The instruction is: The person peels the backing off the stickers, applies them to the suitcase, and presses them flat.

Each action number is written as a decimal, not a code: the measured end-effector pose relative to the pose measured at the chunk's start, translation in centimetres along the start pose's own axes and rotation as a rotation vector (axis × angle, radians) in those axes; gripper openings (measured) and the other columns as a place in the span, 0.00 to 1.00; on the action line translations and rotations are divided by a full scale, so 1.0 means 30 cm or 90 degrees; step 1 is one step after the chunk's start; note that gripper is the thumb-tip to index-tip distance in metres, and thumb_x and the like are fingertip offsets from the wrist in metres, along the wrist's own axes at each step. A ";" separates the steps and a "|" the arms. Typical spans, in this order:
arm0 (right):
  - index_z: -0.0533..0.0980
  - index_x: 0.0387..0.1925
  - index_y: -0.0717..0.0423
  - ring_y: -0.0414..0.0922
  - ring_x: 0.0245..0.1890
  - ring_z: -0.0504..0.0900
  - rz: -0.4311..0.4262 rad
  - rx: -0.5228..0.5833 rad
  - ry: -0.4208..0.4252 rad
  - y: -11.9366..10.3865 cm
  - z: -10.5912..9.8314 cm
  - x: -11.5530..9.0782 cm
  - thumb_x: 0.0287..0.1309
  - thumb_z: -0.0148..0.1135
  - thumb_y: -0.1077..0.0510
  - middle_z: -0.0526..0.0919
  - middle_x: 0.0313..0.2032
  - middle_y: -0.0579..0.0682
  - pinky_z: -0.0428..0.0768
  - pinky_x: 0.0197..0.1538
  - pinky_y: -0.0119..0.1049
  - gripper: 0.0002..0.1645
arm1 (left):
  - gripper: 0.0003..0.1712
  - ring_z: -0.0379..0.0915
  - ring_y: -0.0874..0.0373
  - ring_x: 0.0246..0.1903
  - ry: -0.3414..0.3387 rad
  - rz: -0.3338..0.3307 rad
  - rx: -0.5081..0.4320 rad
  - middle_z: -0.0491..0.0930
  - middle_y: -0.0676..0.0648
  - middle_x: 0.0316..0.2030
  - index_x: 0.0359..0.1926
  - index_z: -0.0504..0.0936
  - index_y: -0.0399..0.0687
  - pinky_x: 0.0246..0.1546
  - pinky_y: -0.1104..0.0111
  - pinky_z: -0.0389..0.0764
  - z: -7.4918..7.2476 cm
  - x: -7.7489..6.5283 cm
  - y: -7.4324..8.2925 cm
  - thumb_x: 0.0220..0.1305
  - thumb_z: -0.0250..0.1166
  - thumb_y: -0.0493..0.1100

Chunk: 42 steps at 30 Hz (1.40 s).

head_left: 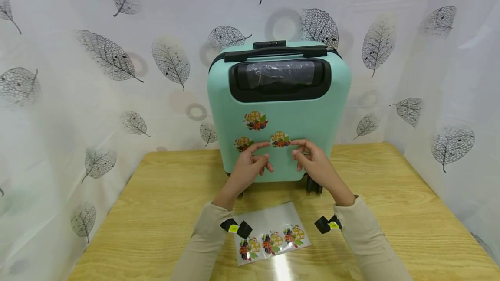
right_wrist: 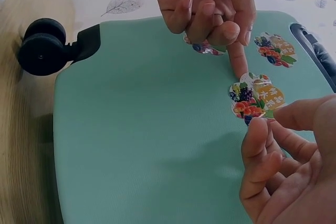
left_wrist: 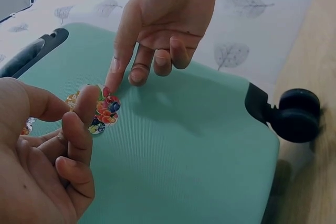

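A mint-green suitcase [head_left: 312, 120] stands upright on the table, its black handle recess near the top. A fruit-printed sticker [head_left: 280, 139] lies against its front panel, between both hands. The index finger of my left hand [head_left: 247, 167] touches the sticker's left edge, with the thumb apart and the other fingers bent. From the opposite side, my right hand [head_left: 317, 166] touches the right edge with its index fingertip. Two similar stickers are on the panel: an upper-left sticker [head_left: 255, 121] and a lower-left sticker [head_left: 243, 144], which the left hand partly covers in the right wrist view.
A clear sticker sheet [head_left: 269, 218] with three fruit stickers lies on the wooden table [head_left: 168, 211] in front of the suitcase. Black caster wheels [head_left: 314, 184] support the suitcase. A leaf-patterned curtain [head_left: 172, 25] hangs behind and along both sides.
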State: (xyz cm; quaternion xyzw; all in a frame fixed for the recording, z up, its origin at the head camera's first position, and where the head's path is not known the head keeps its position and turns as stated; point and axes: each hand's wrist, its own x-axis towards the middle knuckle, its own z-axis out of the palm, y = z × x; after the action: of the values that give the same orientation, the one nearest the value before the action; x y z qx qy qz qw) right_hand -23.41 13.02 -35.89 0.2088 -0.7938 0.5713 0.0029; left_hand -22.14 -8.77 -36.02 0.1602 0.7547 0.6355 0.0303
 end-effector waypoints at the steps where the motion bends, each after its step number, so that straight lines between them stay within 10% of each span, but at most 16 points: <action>1: 0.67 0.61 0.63 0.46 0.22 0.76 0.001 0.000 0.000 0.000 -0.001 -0.001 0.72 0.48 0.58 0.74 0.39 0.66 0.74 0.27 0.36 0.21 | 0.22 0.68 0.60 0.19 -0.001 0.000 0.000 0.81 0.55 0.21 0.65 0.69 0.51 0.22 0.71 0.68 0.000 0.000 0.000 0.73 0.53 0.41; 42: 0.54 0.74 0.56 0.42 0.23 0.77 0.015 -0.026 -0.044 -0.012 0.010 -0.051 0.72 0.49 0.54 0.74 0.49 0.67 0.66 0.19 0.33 0.33 | 0.27 0.69 0.61 0.20 -0.014 0.021 0.061 0.84 0.37 0.33 0.72 0.61 0.54 0.21 0.72 0.67 0.004 -0.029 0.010 0.74 0.50 0.41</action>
State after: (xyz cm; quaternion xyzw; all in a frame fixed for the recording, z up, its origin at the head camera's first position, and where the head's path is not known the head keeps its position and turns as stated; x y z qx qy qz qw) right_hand -21.82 13.14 -36.05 0.2192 -0.8072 0.5474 -0.0268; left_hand -21.21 -8.85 -35.88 0.1807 0.7813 0.5970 0.0206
